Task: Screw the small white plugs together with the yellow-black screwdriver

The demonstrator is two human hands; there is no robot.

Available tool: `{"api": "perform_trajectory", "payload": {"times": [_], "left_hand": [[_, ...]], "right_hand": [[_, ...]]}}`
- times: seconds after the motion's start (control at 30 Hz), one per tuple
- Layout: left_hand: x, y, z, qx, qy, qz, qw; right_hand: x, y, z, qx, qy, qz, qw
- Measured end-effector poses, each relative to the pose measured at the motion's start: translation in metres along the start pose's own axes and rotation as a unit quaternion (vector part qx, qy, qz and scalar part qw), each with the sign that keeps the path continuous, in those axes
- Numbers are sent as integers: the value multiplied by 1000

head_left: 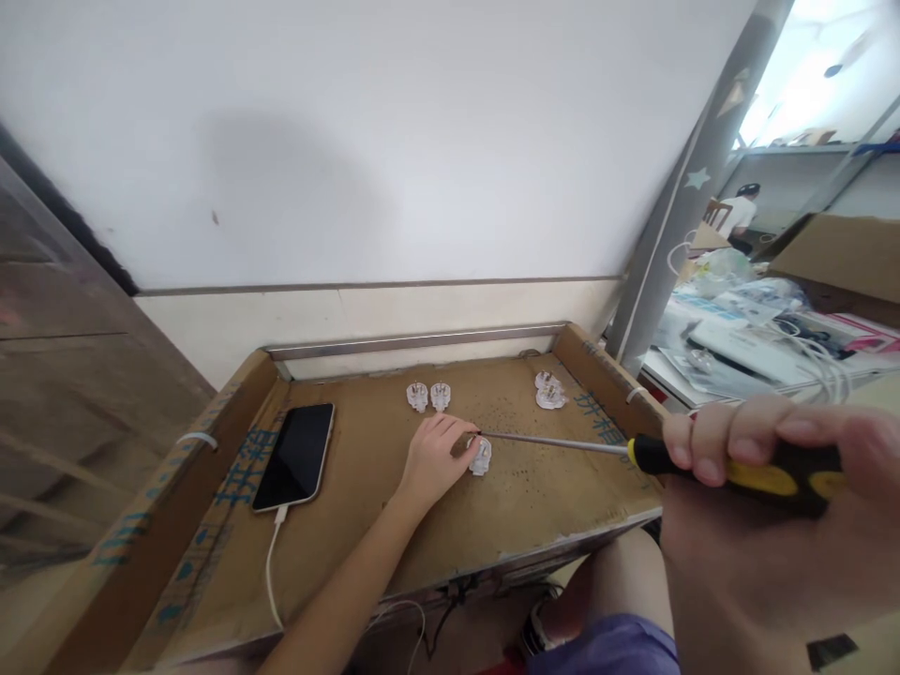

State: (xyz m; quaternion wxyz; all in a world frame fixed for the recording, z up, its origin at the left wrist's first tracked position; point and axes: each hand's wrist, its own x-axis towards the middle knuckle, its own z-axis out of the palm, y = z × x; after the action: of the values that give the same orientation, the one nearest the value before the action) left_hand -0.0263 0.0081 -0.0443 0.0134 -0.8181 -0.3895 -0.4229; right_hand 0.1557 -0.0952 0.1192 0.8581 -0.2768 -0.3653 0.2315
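Note:
My right hand (766, 525) is wrapped around the black and yellow handle of a screwdriver (555, 442). Its long metal shaft points left across the cardboard, and the dark tip ends at the fingertips of my left hand (437, 457). The left thumb and fingers are bent together around that tip; whatever small thing they may pinch is too small to make out. Just under these fingertips lies a white plug part (481, 458), close to the thumb. Two more white plug parts with pins (428, 396) lie side by side beyond my left hand.
Several white plug pieces (549, 391) are grouped at the far right of the cardboard-lined tray (372, 516). A phone (295, 457) with a white cable (270, 572) lies at left. Raised cardboard sides bound the surface. A cluttered table (759, 328) and a person (742, 214) are at right.

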Motion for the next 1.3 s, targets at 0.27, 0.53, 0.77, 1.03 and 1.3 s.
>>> {"api": "perform_trajectory", "payload": {"times": [0.27, 0.53, 0.77, 1.03, 1.3], "left_hand": [[-1, -4, 2, 5, -33, 16, 999], [-1, -2, 1, 7, -42, 16, 999], [-1, 1, 1, 16, -40, 28, 999], [-1, 0, 3, 12, -42, 32, 999], [-2, -3, 6, -12, -74, -11, 997]], "right_hand": [[-5, 1, -3, -11, -110, -17, 994], [5, 1, 4, -12, -195, -9, 981], [33, 10, 18, 9, -233, 37, 972], [38, 19, 42, -7, -258, 75, 963], [30, 25, 57, -20, -280, 46, 959]]}}
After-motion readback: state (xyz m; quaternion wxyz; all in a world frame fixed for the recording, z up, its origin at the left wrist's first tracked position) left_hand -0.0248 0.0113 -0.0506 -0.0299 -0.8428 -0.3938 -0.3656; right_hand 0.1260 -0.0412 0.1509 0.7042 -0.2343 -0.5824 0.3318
